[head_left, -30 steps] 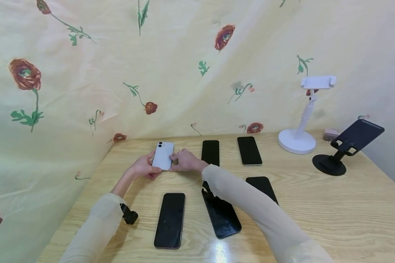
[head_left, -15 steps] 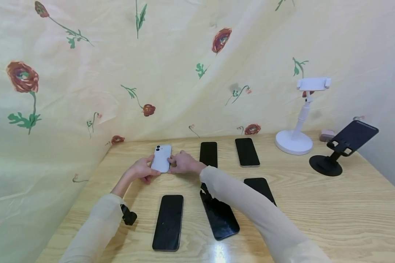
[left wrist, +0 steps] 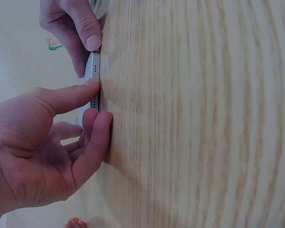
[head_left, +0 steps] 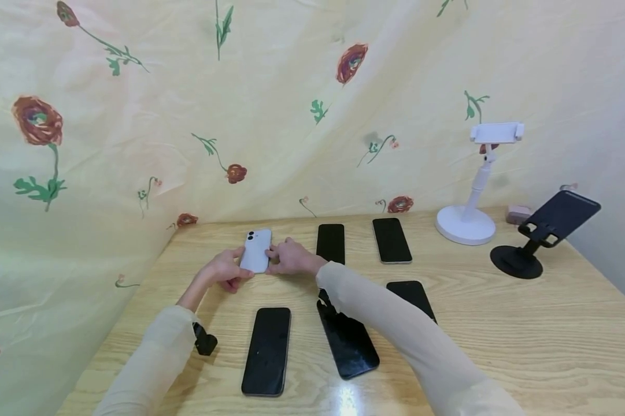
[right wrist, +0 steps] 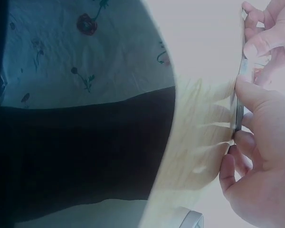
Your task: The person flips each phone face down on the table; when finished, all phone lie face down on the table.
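Pinching the white phone (head_left: 256,250) by its edges, your left hand (head_left: 224,270) and right hand (head_left: 291,258) are keeping it barely moved, tilted above the bench (head_left: 499,323).

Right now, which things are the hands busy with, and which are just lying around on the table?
In use:
- white phone, lying back up
- left hand pinching its left edge
- right hand pinching its right edge

Just lying about:
- five black phones lying flat, such as the nearest one
- white phone stand
- black phone stand
- small pink thing behind the stands
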Demonstrator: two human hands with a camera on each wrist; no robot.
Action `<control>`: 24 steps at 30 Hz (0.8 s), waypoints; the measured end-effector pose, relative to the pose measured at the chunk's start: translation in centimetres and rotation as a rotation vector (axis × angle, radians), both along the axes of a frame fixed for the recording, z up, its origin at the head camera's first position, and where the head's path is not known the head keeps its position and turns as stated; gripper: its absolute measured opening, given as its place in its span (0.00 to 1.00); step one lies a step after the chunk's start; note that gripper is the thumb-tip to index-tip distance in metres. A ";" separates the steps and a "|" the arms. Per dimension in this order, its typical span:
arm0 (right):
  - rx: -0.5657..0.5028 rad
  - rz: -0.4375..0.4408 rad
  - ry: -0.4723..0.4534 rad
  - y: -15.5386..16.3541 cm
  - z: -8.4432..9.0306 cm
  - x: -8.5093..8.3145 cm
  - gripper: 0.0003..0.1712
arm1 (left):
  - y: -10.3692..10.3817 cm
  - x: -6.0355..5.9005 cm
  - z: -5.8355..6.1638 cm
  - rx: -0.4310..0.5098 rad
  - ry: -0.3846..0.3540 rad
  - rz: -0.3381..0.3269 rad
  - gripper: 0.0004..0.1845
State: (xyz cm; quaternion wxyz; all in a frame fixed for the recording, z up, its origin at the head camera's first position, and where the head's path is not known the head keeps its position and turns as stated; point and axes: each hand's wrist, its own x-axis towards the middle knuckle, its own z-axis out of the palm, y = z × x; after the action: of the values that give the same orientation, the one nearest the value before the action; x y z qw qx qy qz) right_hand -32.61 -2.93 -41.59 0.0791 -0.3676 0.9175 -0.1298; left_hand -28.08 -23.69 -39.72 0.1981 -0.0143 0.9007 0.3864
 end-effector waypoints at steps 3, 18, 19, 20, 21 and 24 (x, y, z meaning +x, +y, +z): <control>0.002 0.006 -0.021 0.3 0.1 0.1 0.34 | 0.0 0.1 -0.1 -0.006 0.005 0.001 0.48; -0.276 0.060 -0.011 8.3 4.5 -0.9 0.18 | 3.4 2.1 0.8 -0.387 0.511 -0.111 0.38; -0.287 0.054 -0.001 9.3 4.6 -1.3 0.17 | 4.0 2.2 1.0 -0.370 0.530 -0.118 0.37; -0.300 0.043 -0.005 10.4 4.7 -1.6 0.16 | 4.7 2.2 1.3 -0.338 0.532 -0.126 0.37; -0.305 0.032 -0.009 11.3 4.7 -1.9 0.15 | 5.4 2.2 1.5 -0.302 0.529 -0.138 0.37; -0.283 -0.008 -0.018 14.0 4.7 -2.5 0.17 | 7.4 2.3 1.8 -0.213 0.487 -0.176 0.39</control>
State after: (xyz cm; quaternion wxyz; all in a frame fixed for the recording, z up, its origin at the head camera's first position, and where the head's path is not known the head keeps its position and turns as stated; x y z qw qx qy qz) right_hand -35.15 11.05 -36.90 0.0343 -0.3702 0.8907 -0.2617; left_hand -25.83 -16.33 -37.94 0.0061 0.1366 0.9551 0.2627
